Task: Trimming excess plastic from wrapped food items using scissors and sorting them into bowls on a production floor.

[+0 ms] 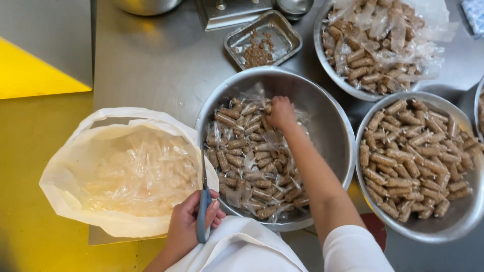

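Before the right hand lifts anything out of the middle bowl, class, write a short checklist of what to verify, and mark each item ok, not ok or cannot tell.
1. Right hand is down on the wrapped rolls in the middle bowl: ok.
2. Grip closed on a single roll: cannot tell, the fingers are curled under and hidden.
3. Scissors held in the left hand, blades pointing away from the body: ok.
4. Scissor blades shut: cannot tell, they look like one thin line.
5. White bag of empty wrappers is open beside the bowl: ok.
6. Bowl of unwrapped rolls at the right is within reach: ok.
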